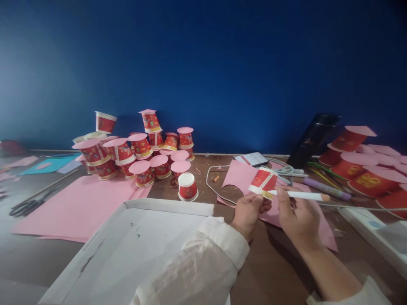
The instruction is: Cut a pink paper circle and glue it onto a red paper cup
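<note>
A red-and-white paper cup (264,181) lies tilted on its side in the fingers of my left hand (249,212), which pinches it near its rim. My right hand (297,216) grips a white pen-shaped stick (300,195) with a tan rear end. The stick's front end meets the cup near its rim; whether it touches cannot be made out. Cut pink paper (240,178) lies under and behind both hands. To the left, a single upside-down paper cup (187,187) stands on the brown table (254,258).
Stacked red cups with pink paper discs (141,146) rise at the left; more red cups (354,169) stand at the right. Pink sheets (73,207), scissors (27,206), a white box lid (152,237), a phone (252,159), a cable (208,182) and a black bottle (311,140) lie around.
</note>
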### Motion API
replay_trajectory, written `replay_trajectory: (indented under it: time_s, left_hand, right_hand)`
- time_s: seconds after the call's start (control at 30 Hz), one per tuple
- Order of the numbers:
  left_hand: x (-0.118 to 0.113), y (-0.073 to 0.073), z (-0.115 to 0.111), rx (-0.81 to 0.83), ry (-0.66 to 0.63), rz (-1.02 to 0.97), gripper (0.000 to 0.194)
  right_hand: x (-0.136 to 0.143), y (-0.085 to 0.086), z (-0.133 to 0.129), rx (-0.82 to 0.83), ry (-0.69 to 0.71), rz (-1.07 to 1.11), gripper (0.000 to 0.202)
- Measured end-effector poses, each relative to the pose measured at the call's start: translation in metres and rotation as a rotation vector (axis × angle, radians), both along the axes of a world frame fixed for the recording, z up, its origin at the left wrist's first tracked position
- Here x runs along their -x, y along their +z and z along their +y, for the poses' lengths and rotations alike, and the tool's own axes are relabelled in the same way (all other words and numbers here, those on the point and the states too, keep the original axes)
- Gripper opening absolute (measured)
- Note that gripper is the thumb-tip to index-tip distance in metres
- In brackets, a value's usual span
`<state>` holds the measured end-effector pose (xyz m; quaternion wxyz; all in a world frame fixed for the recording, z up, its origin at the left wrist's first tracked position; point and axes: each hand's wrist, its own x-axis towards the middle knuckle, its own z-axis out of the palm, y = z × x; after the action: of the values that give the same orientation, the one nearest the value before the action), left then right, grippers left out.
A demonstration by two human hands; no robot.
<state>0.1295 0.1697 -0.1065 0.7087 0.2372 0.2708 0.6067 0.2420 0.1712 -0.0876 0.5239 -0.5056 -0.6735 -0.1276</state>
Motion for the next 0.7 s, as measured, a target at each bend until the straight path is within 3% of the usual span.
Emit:
replay_trajectory:
  time_s: [0.7]
  left_hand:
    - [-0.0017,-0.0050,0.0031,0.005,0.014,0.011,0.043]
  right_hand:
    - [-0.0030,-0.0041,0.0037,0.045,0.035,-0.097,0.032]
